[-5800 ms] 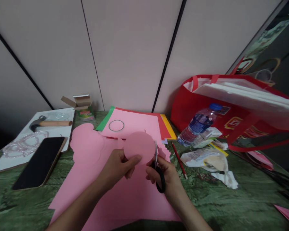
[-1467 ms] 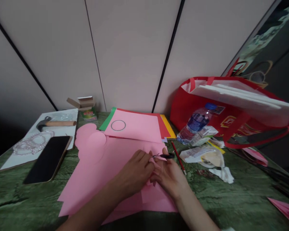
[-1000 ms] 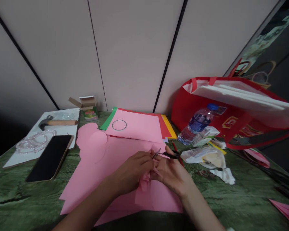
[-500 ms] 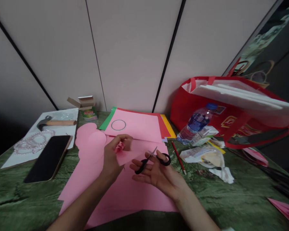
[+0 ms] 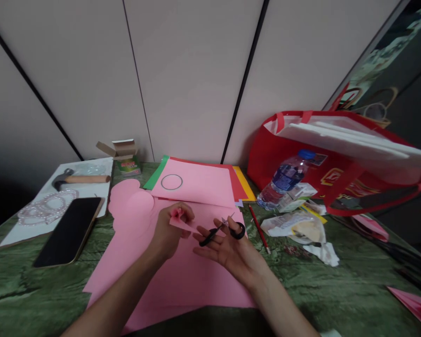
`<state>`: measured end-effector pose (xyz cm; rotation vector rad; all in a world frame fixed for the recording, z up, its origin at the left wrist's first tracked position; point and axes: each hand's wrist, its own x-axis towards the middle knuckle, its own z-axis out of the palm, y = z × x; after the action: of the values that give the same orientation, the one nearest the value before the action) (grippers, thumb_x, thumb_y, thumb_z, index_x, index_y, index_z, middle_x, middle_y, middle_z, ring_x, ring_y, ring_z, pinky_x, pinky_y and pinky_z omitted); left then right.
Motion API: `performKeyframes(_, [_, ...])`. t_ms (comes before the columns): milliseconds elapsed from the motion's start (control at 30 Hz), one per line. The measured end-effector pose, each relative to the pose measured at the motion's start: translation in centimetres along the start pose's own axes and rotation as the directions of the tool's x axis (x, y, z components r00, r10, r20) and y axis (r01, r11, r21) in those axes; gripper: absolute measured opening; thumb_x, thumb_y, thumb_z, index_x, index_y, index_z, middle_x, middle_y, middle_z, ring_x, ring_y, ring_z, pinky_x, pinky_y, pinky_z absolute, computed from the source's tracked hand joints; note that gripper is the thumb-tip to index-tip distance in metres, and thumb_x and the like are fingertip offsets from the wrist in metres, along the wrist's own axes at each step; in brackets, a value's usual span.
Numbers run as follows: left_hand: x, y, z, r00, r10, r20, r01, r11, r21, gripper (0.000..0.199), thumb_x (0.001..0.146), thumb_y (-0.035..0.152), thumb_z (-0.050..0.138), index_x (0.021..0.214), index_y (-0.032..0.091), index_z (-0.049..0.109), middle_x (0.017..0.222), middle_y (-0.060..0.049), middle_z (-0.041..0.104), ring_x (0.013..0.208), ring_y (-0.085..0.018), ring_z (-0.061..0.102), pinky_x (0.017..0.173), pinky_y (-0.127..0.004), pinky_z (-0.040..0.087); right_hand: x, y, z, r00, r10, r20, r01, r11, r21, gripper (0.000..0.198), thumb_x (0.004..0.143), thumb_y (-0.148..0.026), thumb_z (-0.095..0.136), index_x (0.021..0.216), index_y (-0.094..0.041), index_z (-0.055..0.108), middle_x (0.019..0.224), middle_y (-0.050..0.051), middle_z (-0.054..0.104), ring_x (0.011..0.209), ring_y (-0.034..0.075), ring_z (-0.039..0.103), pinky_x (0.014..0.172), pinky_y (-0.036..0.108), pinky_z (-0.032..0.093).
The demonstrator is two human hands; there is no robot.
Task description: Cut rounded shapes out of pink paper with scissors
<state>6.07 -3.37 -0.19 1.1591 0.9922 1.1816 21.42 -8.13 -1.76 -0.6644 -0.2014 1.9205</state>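
My left hand is closed on a pink paper strip, whose near end is curled into a small roll between the fingers. The strip's other end reaches toward my right hand. That hand lies palm up with its fingers loosely extended, and a pair of black-handled scissors hangs on its thumb and fingers with the blades pointing away. Both hands are above large pink paper sheets. Left of them lie pink cut-out paper circles.
A black phone, a hammer and a bead string lie left. At the back are coloured paper sheets with a ring and a small box. Right: a red pencil, water bottle, red bag.
The pink strip has turned in my left hand, its rolled end now facing up and its free end closer to my right fingers. The scissors have shifted slightly with my right hand.
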Motion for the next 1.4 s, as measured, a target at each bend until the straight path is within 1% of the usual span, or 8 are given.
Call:
performKeyframes(133, [-0.1,0.8,0.2,0.999,0.015,-0.037,-0.013,0.999,0.052,0.008,0.061,0.013,0.053,0.061,0.018,0.047,0.048,0.009,0.038,0.039,-0.006,0.035,0.038,-0.018,0.026,-0.1,0.1,0.1,1.000,0.013,-0.026,-0.013,1.000,0.001,0.047,0.071,-0.049,0.066,0.097,-0.018,0.042,0.093,0.016,0.065,0.091,0.031,0.065,0.083,0.052,0.045])
performKeyframes(333, [-0.6,1.9,0.5,0.979,-0.067,0.193,0.022,0.974,0.224,0.022,0.069,0.035,0.063,0.072,0.019,0.048,0.060,0.007,0.045,0.053,-0.008,0.042,0.049,-0.020,0.037,0.1,0.1,-0.2,0.999,-0.016,-0.029,0.016,1.000,0.002,0.045,0.073,-0.048,0.066,0.097,-0.019,0.042,0.088,0.014,0.066,0.086,0.029,0.066,0.082,0.053,0.045])
performKeyframes(567, [0.0,0.8,0.4,0.984,0.002,-0.178,0.008,0.999,0.053,0.028,0.071,0.038,0.063,0.064,0.020,0.043,0.064,0.007,0.040,0.052,-0.008,0.039,0.046,-0.021,0.044,0.1,0.2,-0.1,0.998,-0.023,-0.062,0.022,1.000,-0.019,0.049,0.072,-0.049,0.065,0.101,-0.018,0.039,0.092,0.016,0.064,0.089,0.031,0.065,0.083,0.052,0.045])
performKeyframes(667, [0.0,0.6,0.4,1.000,0.002,-0.019,-0.004,0.996,-0.094,0.014,0.069,0.026,0.063,0.081,0.020,0.057,0.083,0.000,0.054,0.065,-0.012,0.053,0.053,-0.026,0.049,0.1,0.3,0.1,0.998,-0.021,-0.064,0.020,1.000,-0.022,0.049,0.072,-0.049,0.065,0.100,-0.018,0.040,0.093,0.016,0.064,0.087,0.031,0.066,0.082,0.050,0.046])
performKeyframes(733, [0.0,0.4,0.5,0.998,0.019,0.055,-0.006,0.972,-0.233,0.004,0.063,0.012,0.061,0.066,0.015,0.062,0.081,-0.004,0.059,0.075,-0.017,0.058,0.058,-0.028,0.050,0.2,0.4,0.2,0.998,-0.019,-0.059,0.018,1.000,-0.016,0.048,0.073,-0.049,0.065,0.099,-0.018,0.040,0.093,0.015,0.064,0.086,0.029,0.066,0.081,0.049,0.047])
performKeyframes(933, [-0.1,0.2,0.7,0.998,-0.038,-0.045,0.021,0.941,-0.338,0.020,0.053,0.003,0.049,0.041,0.016,0.041,0.041,0.006,0.038,0.035,-0.005,0.033,0.029,-0.013,0.017,0.4,1.3,0.1,0.999,0.010,-0.032,-0.010,1.000,-0.017,0.051,0.073,-0.052,0.064,0.101,-0.017,0.039,0.092,0.017,0.064,0.085,0.029,0.067,0.081,0.048,0.047])
performKeyframes(1133, [-0.3,0.6,1.0,0.997,-0.063,0.032,0.069,0.968,-0.240,0.021,0.068,0.029,0.068,0.084,0.016,0.061,0.058,0.005,0.049,0.039,-0.003,0.036,0.037,-0.016,0.029,0.4,1.9,0.4,0.999,-0.023,-0.030,0.022,0.999,-0.029,0.051,0.074,-0.052,0.062,0.101,-0.015,0.039,0.084,0.015,0.065,0.079,0.028,0.068,0.083,0.049,0.046])
performKeyframes(1400, [-0.7,1.2,1.3,0.985,-0.171,-0.020,0.163,0.964,-0.212,0.047,0.072,0.058,0.054,0.054,0.018,0.040,0.043,0.010,0.026,0.034,-0.002,0.017,0.032,-0.013,0.009,0.1,1.8,0.9,1.000,0.011,-0.026,-0.013,0.996,-0.083,0.048,0.076,-0.051,0.060,0.102,-0.016,0.039,0.081,0.013,0.067,0.081,0.029,0.068,0.081,0.049,0.047])
